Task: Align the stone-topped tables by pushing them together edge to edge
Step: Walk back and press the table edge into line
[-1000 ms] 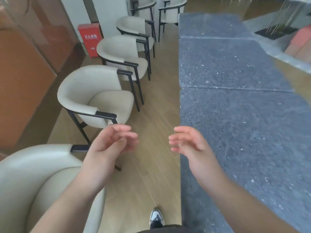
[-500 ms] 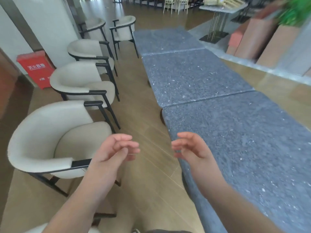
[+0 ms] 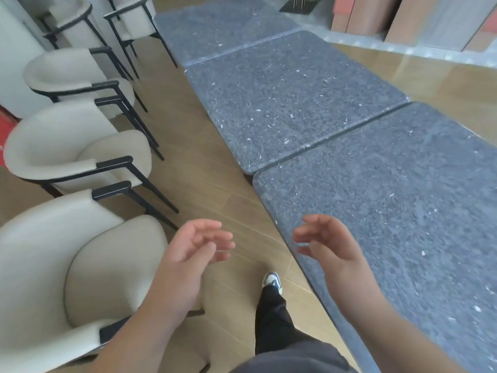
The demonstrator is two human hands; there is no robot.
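Tables are lying in a row of three, running from the lower right of the frame up toward the upper middle. The near table (image 3: 390, 211) is filling the right side, the middle table (image 3: 282, 103) is sitting above it, and the far table (image 3: 220, 25) is reaching the top edge. Their shared long axis is slanting from lower right to upper left. The near and middle tops are meeting along a dark seam, but the near one is jutting further toward the floor (image 3: 215, 184) on the left, so their left edges are not lining up; that offset is probably what remains to correct.

Both hands are hovering in the lower middle, touching nothing. The left hand (image 3: 193, 254) is hanging over the floor, its grip released with fingers loosely curled. The right hand (image 3: 325, 243) is floating just above the near table's left edge, grip likewise slack and empty, probably readying to press that edge. Chairs (image 3: 80, 157) are lining the left side, well apart from the tables, leaving an aisle where the person's shoe (image 3: 272, 279) is stepping.
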